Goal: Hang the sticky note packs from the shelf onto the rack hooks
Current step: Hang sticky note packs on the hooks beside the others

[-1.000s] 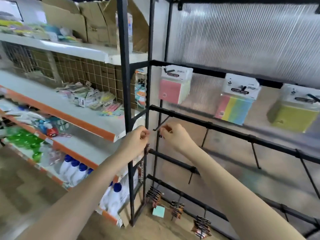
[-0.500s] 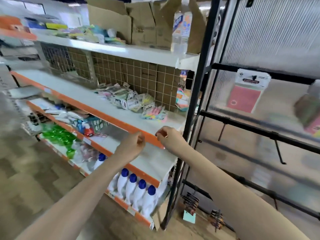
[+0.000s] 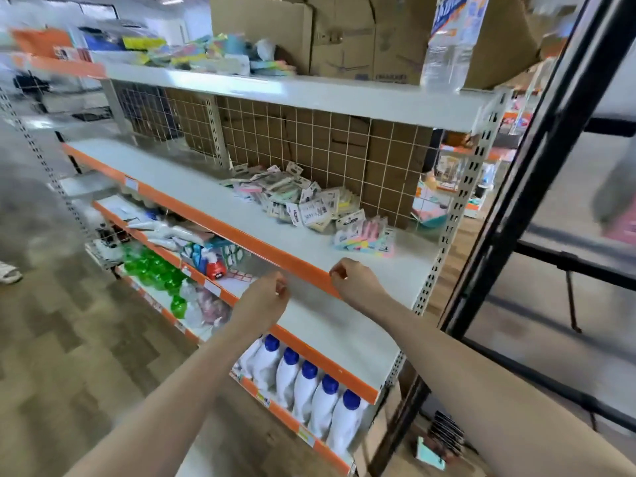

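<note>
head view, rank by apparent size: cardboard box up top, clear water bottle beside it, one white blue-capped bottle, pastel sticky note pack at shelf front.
1. cardboard box
2. water bottle
3. white blue-capped bottle, nearer the camera, so unsure against the water bottle
4. sticky note pack

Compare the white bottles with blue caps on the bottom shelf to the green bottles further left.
The white bottles have blue caps and opaque bodies; the green bottles look translucent green all over. The white bottles stand in a neat row at the shelf's front edge; the green bottles sit in a looser cluster. The white bottles appear larger, though they are also nearer the camera. Both groups sit on low shelves, below the sticky note packs.
</note>
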The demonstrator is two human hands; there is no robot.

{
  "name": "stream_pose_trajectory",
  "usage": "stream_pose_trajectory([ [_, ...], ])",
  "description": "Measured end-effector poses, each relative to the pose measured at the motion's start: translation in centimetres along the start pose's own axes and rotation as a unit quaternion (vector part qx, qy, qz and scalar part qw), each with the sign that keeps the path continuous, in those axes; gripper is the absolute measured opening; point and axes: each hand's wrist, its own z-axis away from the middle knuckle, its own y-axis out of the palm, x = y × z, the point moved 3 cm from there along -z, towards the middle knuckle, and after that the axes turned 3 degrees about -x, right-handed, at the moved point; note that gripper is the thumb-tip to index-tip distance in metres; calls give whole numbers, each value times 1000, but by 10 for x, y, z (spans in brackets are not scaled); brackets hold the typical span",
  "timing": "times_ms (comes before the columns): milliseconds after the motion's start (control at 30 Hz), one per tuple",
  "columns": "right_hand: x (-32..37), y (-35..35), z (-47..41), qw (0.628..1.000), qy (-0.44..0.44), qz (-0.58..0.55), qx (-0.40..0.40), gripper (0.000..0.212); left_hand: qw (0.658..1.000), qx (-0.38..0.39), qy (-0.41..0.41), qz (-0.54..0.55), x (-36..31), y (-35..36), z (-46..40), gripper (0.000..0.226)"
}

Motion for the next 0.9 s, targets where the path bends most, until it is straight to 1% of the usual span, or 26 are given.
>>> stream_pose_trajectory([
  [233,22,35,-97,999,8,-41,-21,24,999,35,9,-30,41,-5,-101,21],
  [333,30,50,-141,999,17,-29,-29,24,998,45,5,-40,52,-8,-144,21],
  [467,34,66,-188,999,20,-13,-42,24,997,39,18,-58,62,-11,-190,24],
  [633,24,83,-222,997,3,67,-48,32,995,36,51,-76,74,-4,-238,29],
  [733,14,89,-238,991,-1,118,-55,35,993,32,85,-77,74,2,-266,33],
  [800,10,94,-247,981,-11,181,-66,46,990,31,110,-78,72,6,-286,34],
  [900,6,103,-258,960,-17,268,-76,69,986,35,148,-67,69,12,-316,38],
])
